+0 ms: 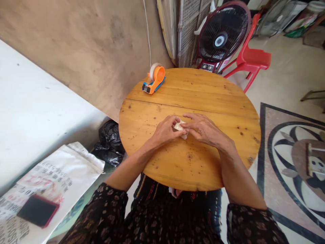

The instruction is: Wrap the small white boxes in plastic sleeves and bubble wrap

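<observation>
A small whitish piece [179, 126], wrapped or folded in look, is at the middle of the round wooden table [188, 162]. Its exact kind does not show. My left hand [167, 130] curls round its left side, thumb along the near edge and fingers at the far edge. From the right, my right hand [201, 128] presses fingertips on its top, while one finger stretches out above it. Parts of the piece are hidden under my fingers. Beyond my hands, near the table's far left edge, stands an orange and blue tape dispenser [155, 79] with a roll of tape.
A large fan [220, 37] and a red plastic chair [254, 57] stand behind the table. Black plastic bags [109, 142] are at its left. A phone [38, 210] lies on a white printed sack [73, 162]. Wall panels border the left side.
</observation>
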The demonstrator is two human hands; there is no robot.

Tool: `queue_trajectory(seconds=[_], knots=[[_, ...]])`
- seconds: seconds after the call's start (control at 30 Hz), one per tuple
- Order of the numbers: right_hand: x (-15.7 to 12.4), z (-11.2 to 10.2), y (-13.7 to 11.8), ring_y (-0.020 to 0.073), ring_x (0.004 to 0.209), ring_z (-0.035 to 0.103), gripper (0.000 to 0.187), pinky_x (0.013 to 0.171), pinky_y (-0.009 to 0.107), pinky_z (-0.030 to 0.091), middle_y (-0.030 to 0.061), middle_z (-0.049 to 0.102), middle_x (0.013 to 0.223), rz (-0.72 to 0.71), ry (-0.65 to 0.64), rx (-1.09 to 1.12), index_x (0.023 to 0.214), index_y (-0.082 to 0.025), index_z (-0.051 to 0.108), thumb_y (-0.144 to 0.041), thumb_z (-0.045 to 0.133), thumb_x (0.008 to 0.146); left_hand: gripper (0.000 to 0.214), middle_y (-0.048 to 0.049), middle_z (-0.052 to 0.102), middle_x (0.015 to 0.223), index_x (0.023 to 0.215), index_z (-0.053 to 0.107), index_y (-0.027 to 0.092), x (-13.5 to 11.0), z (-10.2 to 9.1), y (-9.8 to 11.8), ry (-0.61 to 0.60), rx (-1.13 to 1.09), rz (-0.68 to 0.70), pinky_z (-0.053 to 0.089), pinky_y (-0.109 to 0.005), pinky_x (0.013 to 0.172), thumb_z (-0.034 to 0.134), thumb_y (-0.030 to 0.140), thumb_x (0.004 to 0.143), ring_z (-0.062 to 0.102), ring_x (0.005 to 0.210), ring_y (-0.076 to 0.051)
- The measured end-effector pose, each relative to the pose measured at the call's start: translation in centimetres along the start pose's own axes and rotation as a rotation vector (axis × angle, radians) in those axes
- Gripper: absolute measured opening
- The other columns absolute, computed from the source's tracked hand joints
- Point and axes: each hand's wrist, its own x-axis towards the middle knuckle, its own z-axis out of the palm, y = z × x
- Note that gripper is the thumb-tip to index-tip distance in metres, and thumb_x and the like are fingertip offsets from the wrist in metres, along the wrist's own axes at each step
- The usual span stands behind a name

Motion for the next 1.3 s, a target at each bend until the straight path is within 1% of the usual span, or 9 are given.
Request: queue_trajectory(seconds=[0.1,0.23,0.33,0.53,0.67,0.8,0.97,1.13,1.3], knots=[[0.0,-0.3,0.3,0.0296,0.128,0.061,0.026,0.107,0.053,0.048,0.0098,0.066,0.137,-0.017,0.083,0.059,0.106,-0.027,0.079,-0.023,0.056,0.093,0.039,-0.0013,0.065,0.095,0.103,0.060,0.022,-0.1,0.0,0.2,0.011,0.045,-0.016,0.044,-0.028,0.072,0.078,0.042,0.075,0.059,0.080,-0.015],[-0.1,-0.8,0.9,0.0298,0.119,0.067,0.025,0.100,0.052,0.053,0.0124,0.069,0.130,0.065,0.208,0.113,0.100,-0.022,0.079,-0.023,0.055,0.092,0.040,-0.0017,0.065,0.096,0.106,0.059,0.022,-0.2,0.2,0.3,0.022,0.087,-0.021,0.043,-0.029,0.072,0.077,0.042,0.076,0.059,0.081,-0.016],[-0.1,-1.1,1.2,0.0301,0.117,0.067,0.024,0.099,0.051,0.054,0.0136,0.070,0.128,0.100,0.185,0.139,0.097,-0.020,0.079,-0.024,0.056,0.091,0.041,-0.0020,0.065,0.097,0.107,0.059,0.022,-0.3,0.4,0.2,0.030,0.086,-0.022,0.043,-0.029,0.071,0.077,0.042,0.076,0.059,0.082,-0.016],[-0.1,-0.5,1.9,0.0293,0.116,0.067,0.021,0.102,0.051,0.051,0.0111,0.069,0.130,0.152,0.170,0.115,0.095,-0.022,0.077,-0.026,0.057,0.089,0.042,-0.0031,0.065,0.100,0.107,0.058,0.021,-0.4,0.3,0.0,0.015,0.104,0.040,0.046,-0.030,0.074,0.076,0.042,0.075,0.060,0.083,-0.016],[-0.1,-0.2,2.5,0.0318,0.119,0.065,0.026,0.103,0.052,0.051,0.0119,0.067,0.134,0.208,0.089,0.108,0.106,-0.022,0.073,-0.034,0.063,0.086,0.046,-0.0036,0.065,0.104,0.111,0.058,0.021,-0.6,0.1,-0.1,-0.010,0.086,0.092,0.048,-0.030,0.077,0.077,0.036,0.072,0.062,0.083,-0.016],[0.0,-0.1,2.4,0.0333,0.126,0.062,0.035,0.105,0.054,0.048,0.0130,0.064,0.137,0.159,0.039,0.092,0.116,-0.023,0.069,-0.036,0.067,0.083,0.041,-0.0040,0.065,0.104,0.112,0.058,0.022,-0.7,0.2,-0.2,-0.020,0.057,0.097,0.049,-0.030,0.075,0.073,0.032,0.075,0.062,0.082,-0.016],[0.1,-0.2,1.7,0.0333,0.127,0.061,0.031,0.106,0.054,0.047,0.0153,0.060,0.142,0.105,0.056,0.095,0.112,-0.021,0.072,-0.036,0.066,0.086,0.037,-0.0034,0.066,0.099,0.108,0.059,0.021,-0.6,0.3,0.0,-0.003,0.015,0.039,0.047,-0.028,0.071,0.074,0.037,0.078,0.061,0.080,-0.016],[0.3,0.1,1.4,0.0316,0.119,0.065,0.033,0.103,0.052,0.049,0.0155,0.060,0.141,0.074,0.053,0.110,0.114,-0.021,0.076,-0.039,0.062,0.090,0.033,-0.0024,0.066,0.096,0.105,0.059,0.020,-0.5,0.3,0.3,0.008,-0.007,0.028,0.045,-0.026,0.067,0.073,0.033,0.078,0.060,0.077,-0.014],[0.2,0.3,1.2,0.0323,0.127,0.060,0.028,0.107,0.055,0.044,0.0129,0.063,0.140,0.047,0.061,0.014,0.111,-0.026,0.078,-0.037,0.059,0.094,0.031,-0.0015,0.065,0.093,0.104,0.060,0.020,-0.4,0.4,0.1,0.005,-0.023,0.028,0.044,-0.026,0.066,0.072,0.033,0.079,0.059,0.076,-0.013]])
